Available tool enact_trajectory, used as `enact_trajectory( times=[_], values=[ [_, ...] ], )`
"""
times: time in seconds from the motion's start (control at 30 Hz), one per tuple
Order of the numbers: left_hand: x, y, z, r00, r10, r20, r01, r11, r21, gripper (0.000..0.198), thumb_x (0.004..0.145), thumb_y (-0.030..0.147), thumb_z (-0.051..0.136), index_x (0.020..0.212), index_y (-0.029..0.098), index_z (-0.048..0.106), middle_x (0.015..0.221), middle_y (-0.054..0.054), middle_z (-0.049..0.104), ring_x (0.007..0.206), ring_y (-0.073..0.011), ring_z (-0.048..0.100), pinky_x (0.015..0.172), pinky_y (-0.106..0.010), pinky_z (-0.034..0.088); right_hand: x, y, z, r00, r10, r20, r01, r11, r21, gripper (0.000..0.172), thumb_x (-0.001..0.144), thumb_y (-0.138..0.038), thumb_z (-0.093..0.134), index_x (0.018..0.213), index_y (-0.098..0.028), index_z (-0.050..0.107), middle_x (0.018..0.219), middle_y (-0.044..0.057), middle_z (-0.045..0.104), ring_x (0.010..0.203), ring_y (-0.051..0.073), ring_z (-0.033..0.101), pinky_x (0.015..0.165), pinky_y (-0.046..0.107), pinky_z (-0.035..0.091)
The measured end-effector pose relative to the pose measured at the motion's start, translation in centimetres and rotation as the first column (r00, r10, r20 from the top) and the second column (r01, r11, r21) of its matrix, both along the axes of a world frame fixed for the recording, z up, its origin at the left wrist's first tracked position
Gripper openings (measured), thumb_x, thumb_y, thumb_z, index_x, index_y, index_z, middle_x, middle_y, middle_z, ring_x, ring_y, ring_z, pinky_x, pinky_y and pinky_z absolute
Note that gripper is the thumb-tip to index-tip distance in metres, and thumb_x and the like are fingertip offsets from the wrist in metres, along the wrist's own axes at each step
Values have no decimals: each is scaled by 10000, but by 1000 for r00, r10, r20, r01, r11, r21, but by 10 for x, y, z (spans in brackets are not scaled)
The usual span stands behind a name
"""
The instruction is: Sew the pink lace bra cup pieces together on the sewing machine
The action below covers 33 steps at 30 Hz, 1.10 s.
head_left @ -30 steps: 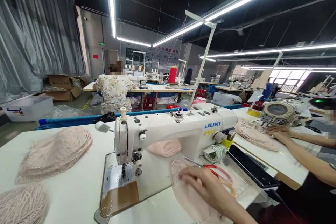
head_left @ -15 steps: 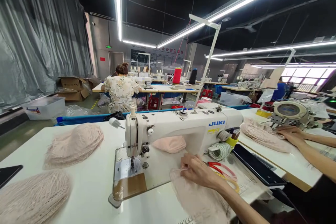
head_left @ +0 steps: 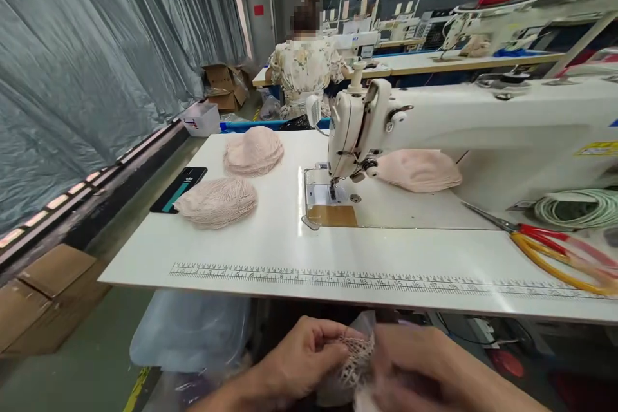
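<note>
Below the front edge of the white sewing table point(head_left: 270, 251), both my hands are closed on a piece of pink lace fabric point(head_left: 356, 360). My left hand point(head_left: 299, 360) pinches its left side. My right hand point(head_left: 425, 370) is blurred and grips the right side. On the table stands a white sewing machine point(head_left: 434, 122) with a pink padded cup point(head_left: 418, 169) under its arm. Two stacks of pink lace pieces point(head_left: 217, 201) point(head_left: 253, 150) lie at the left of the machine.
Red and yellow scissors point(head_left: 550, 241) and a coil of cord point(head_left: 577, 206) lie at the right. A black phone point(head_left: 178, 188) rests near the table's left edge. A person in a floral top point(head_left: 304, 71) sits at a farther table. Cardboard boxes point(head_left: 46, 290) stand on the floor at the left.
The view has tipped down and swung left. My right hand left the tabletop with the lace piece, and both hands now hold it below the table's front edge.
</note>
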State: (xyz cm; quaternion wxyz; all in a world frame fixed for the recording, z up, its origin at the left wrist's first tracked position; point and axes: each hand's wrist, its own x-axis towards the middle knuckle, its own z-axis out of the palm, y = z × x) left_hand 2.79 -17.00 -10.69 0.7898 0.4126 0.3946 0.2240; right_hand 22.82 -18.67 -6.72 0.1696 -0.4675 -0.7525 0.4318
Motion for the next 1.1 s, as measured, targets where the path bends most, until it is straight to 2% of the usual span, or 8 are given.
enact_trajectory(
  times=[0.1,0.3,0.43,0.57,0.77,0.9,1.0,1.1],
  values=[
    [-2,-8,5,996,-15,85,19,999,-43,340,728,390,674,901,101,711,662,-22,593,588,-78,447,591,-174,331,-20,9,-14,992,3,130,-5,1000,21,137,827,-209,502,693,-202,528,694,-21,580,644,121,510,573,203,353],
    [-11,-7,0,989,-13,144,29,994,-109,321,751,359,650,926,93,690,732,-36,568,633,-92,462,640,-195,352,-25,12,-23,970,105,221,-117,992,41,139,842,-230,507,708,-199,531,727,-13,599,677,135,536,609,220,350],
    [-7,-6,4,995,-24,95,26,1000,-15,354,793,415,619,932,96,683,728,-28,561,647,-97,461,641,-195,353,-28,13,-23,969,60,241,-81,993,81,146,848,-231,476,711,-206,523,715,-14,618,660,139,550,597,233,343],
    [-2,-7,4,999,-47,21,45,994,100,403,759,408,665,1033,113,662,785,-38,599,718,-126,508,689,-209,366,-29,16,-25,971,-2,240,-21,996,92,95,815,-237,508,723,-213,514,728,-12,621,676,152,555,594,244,346],
    [-7,-2,-1,996,-81,39,79,996,36,355,776,350,648,1040,114,665,766,-25,577,671,-87,453,643,-173,327,-20,19,-30,995,31,98,-23,996,-82,91,854,-261,486,774,-218,478,767,-18,586,711,141,530,639,240,378],
    [-8,2,0,996,-92,12,92,996,12,374,730,360,685,991,92,679,680,0,527,589,-62,394,587,-161,304,-20,19,-31,998,26,59,-21,996,-90,87,879,-245,431,802,-217,461,747,-21,559,690,134,513,626,236,373],
    [-5,2,2,997,-76,-12,76,997,-1,390,694,373,715,953,84,689,669,-7,542,591,-71,418,596,-169,322,-22,19,-32,998,24,58,-18,995,-99,89,868,-223,435,780,-219,449,719,-30,534,673,130,502,611,231,367],
    [-2,1,2,999,-43,-16,44,999,25,373,728,393,684,938,85,697,693,-26,578,625,-90,459,627,-181,349,-24,18,-33,998,24,53,-19,996,-92,104,872,-223,420,769,-221,438,728,-25,533,679,131,505,610,230,370]
  ],
)
